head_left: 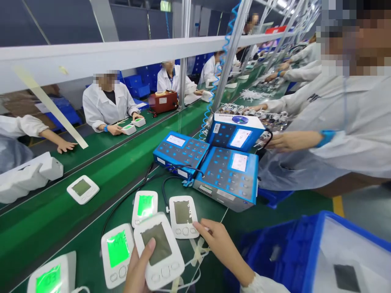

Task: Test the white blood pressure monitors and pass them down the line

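Observation:
My left hand (139, 266) grips a white blood pressure monitor (159, 249) with a dark screen, thumb lying across the display. My right hand (215, 239) reaches forward, its fingertips touching the right edge of a second dark-screened monitor (183, 216) lying on the green bench; its fingers look curled, and nothing in them can be made out. Two more monitors, one (117, 254) left of my left hand and one (144, 207) behind it, glow green. Black and white tubes run from the monitors toward the blue test boxes.
Three blue test boxes (227, 173) stand behind the monitors. A lone monitor (82, 189) lies on the green conveyor. Another lit monitor (50, 278) is at the bottom left. A blue bin (308, 252) sits at the right. People in white coats work along both sides.

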`<state>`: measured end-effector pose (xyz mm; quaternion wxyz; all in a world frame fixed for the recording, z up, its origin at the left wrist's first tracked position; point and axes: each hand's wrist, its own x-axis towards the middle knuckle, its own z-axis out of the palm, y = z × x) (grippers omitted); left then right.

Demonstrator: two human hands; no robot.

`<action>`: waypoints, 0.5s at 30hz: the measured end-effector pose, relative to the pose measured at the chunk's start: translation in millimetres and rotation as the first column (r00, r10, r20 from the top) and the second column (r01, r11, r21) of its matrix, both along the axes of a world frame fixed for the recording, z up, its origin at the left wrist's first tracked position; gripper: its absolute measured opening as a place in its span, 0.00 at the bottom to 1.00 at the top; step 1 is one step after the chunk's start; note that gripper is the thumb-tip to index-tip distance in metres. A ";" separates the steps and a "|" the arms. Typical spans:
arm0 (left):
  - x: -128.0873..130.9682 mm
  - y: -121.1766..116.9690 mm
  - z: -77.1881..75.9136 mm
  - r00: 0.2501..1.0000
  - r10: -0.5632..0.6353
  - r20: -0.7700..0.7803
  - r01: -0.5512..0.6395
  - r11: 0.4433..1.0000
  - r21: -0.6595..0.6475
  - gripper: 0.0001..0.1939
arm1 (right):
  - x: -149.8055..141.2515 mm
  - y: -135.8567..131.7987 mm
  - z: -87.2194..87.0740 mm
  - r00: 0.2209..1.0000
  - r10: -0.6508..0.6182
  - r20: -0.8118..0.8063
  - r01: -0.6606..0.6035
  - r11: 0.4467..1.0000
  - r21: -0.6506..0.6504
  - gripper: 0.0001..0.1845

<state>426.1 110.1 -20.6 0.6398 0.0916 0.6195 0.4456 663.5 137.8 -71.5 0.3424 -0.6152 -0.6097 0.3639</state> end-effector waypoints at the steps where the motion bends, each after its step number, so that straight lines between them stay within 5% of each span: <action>1: 6.2 6.1 4.2 1.000 -0.011 0.028 0.011 0.999 0.033 0.33 | -3.0 -4.4 6.2 1.000 0.009 -0.028 -0.009 1.000 0.000 0.30; 5: 24.7 21.0 8.2 0.994 -0.101 0.031 0.094 0.979 0.184 0.34 | -15.1 -23.2 28.1 0.966 0.093 -0.243 -0.103 0.994 -0.028 0.18; 9: 31.5 22.6 1.8 0.989 -0.144 -0.032 0.148 0.961 0.235 0.37 | -16.5 -34.2 25.4 0.869 0.085 -0.488 -0.138 0.988 -0.075 0.16; 15: 29.1 20.6 -6.4 0.977 -0.173 -0.124 0.197 0.957 0.215 0.41 | -3.8 -32.8 20.9 0.812 0.263 -0.522 -0.415 0.888 -0.198 0.11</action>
